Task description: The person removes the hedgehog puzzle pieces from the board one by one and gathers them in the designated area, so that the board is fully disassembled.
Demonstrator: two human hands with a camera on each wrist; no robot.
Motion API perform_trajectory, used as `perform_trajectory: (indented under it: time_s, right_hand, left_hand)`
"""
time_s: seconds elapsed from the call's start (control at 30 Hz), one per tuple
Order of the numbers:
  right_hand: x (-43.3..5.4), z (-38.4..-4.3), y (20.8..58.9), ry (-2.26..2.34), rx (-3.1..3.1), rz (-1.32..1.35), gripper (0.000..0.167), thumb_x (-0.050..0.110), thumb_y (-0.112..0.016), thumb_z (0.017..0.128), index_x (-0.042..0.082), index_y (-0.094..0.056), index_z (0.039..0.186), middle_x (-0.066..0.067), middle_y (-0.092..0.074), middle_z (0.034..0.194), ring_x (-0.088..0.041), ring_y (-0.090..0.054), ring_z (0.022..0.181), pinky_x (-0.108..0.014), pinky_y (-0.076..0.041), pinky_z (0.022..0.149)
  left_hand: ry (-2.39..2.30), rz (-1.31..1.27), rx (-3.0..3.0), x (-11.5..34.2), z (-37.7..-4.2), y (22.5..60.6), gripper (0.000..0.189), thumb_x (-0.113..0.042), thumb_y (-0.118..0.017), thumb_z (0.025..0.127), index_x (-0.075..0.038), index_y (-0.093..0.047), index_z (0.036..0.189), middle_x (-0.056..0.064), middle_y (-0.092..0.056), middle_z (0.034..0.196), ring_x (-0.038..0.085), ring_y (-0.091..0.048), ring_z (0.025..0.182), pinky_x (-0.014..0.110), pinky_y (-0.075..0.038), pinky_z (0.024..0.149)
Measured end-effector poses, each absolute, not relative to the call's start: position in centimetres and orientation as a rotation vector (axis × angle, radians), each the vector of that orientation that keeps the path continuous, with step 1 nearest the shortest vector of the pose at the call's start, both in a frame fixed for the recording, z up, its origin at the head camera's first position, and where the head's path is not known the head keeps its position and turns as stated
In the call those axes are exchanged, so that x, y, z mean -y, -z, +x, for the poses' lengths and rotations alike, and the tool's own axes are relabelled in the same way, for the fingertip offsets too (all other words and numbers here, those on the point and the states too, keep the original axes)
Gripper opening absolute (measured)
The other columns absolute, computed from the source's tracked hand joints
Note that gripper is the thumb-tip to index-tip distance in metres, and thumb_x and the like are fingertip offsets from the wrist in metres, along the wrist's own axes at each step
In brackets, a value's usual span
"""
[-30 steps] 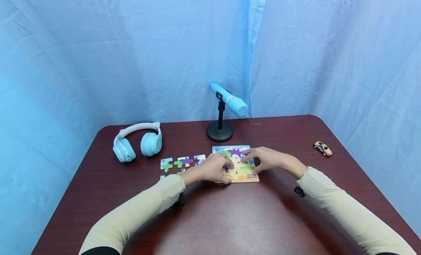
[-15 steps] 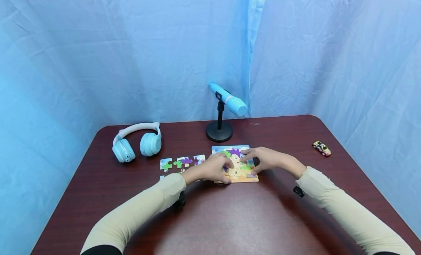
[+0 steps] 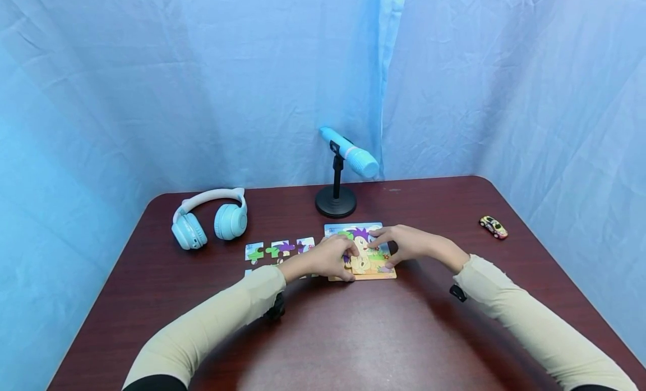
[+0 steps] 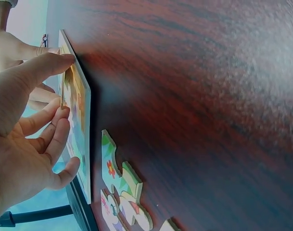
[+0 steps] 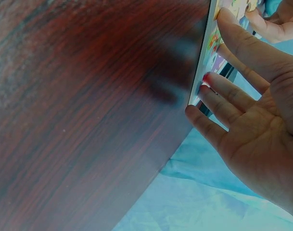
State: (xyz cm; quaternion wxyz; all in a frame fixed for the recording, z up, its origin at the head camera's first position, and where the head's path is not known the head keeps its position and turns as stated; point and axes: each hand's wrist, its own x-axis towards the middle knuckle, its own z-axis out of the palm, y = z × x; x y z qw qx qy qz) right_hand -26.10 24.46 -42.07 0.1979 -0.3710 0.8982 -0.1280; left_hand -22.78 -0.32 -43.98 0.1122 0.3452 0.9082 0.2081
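Note:
A jigsaw puzzle [image 3: 375,271] with a purple-haired cartoon animal lies in its flat tray at the table's middle. Over its left part, my left hand [image 3: 328,257] pinches a puzzle piece [image 4: 63,91] between thumb and fingertips; the piece stands edge-on in the left wrist view. My right hand [image 3: 410,245] rests on the right part of the puzzle, thumb and fingers spread and fairly straight, fingertips at its surface and edge in the right wrist view. Loose puzzle pieces [image 3: 254,252] lie left of the tray, some hidden behind the left forearm.
Behind the puzzle stands a blue microphone [image 3: 355,157] on a black round-based stand [image 3: 336,203]. Light-blue headphones [image 3: 231,220] lie at the back left. A small toy car [image 3: 493,227] sits at the far right. Blue curtains [image 3: 242,88] surround the dark table [image 3: 323,340].
Both hands keep nearly the same place on the puzzle. The head view shifts very slightly; nothing else visibly moves.

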Motion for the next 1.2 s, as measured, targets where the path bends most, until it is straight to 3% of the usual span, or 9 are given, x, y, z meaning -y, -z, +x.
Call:
perform_trajectory:
  time_s: [0.4, 0.83, 1.2]
  right_hand:
    - [-24.48, -26.1, 42.24, 0.371, -2.514, -1.054, 0.057, 0.025, -0.085, 0.082, 0.012, -0.067, 0.135, -0.021, -0.05, 0.153, -0.042, -0.046, 0.142, -0.056, -0.045, 0.108]
    - [-24.45, -26.16, 42.29, 0.356, -2.532, -1.029, 0.058, 0.026, -0.086, 0.082, 0.013, -0.068, 0.135, -0.02, -0.052, 0.152, -0.042, -0.047, 0.141, -0.055, -0.046, 0.108]
    - [-24.29, -26.17, 42.2, 0.328, -2.536, -1.041, 0.058, 0.025, -0.087, 0.081, 0.012, -0.068, 0.134, -0.02, -0.053, 0.15, -0.042, -0.048, 0.14, -0.054, -0.046, 0.107]
  left_hand:
    - [-0.555, 1.05, -2.666, 0.28, -22.85, 43.75, 0.044, -0.037, -0.087, 0.08, -0.014, -0.074, 0.116, -0.001, -0.068, 0.109, 0.012, -0.06, 0.105, 0.041, -0.043, 0.096]
    - [-0.613, 1.057, -2.692, 0.06, -22.81, 43.62, 0.041, -0.03, -0.089, 0.079, -0.014, -0.073, 0.114, -0.001, -0.068, 0.106, 0.013, -0.061, 0.101, 0.037, -0.046, 0.093]
    - [-0.547, 1.095, -2.747, 0.2, -22.19, 43.09, 0.041, -0.033, -0.086, 0.081, -0.016, -0.075, 0.116, -0.001, -0.069, 0.111, 0.014, -0.06, 0.109, 0.049, -0.04, 0.108]
